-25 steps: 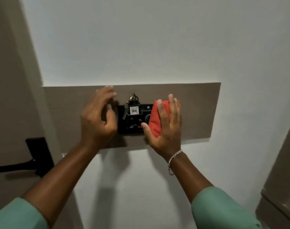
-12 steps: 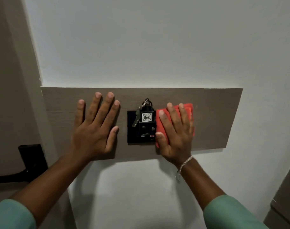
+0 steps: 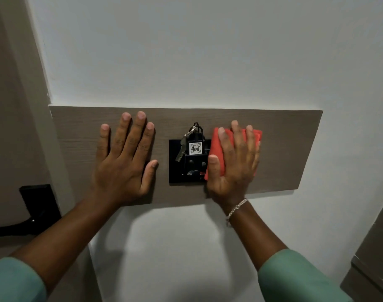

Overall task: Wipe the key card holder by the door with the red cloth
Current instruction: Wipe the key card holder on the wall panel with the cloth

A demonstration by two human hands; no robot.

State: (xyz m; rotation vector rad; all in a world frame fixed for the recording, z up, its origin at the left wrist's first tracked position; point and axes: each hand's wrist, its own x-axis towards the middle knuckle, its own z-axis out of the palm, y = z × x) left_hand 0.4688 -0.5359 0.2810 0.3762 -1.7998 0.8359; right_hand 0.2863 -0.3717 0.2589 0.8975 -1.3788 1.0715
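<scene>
The black key card holder (image 3: 175, 171) is fixed on a grey-brown wood panel (image 3: 290, 149) on the white wall. A key fob with a "406" tag (image 3: 195, 148) and a key (image 3: 181, 151) sits in its slot. My right hand (image 3: 234, 164) presses the folded red cloth (image 3: 216, 144) flat against the holder's right edge and the panel beside it. The hand hides most of the cloth. My left hand (image 3: 125, 158) lies flat on the panel just left of the holder, fingers spread, holding nothing.
A door with a black lever handle (image 3: 33, 208) is at the lower left, beyond the wall's corner. A grey cabinet edge (image 3: 373, 258) juts in at the lower right. White wall surrounds the panel.
My left hand went from curled near the holder to flat on the panel, fingers spread. My right hand slid the red cloth a little to the right, off the holder's face.
</scene>
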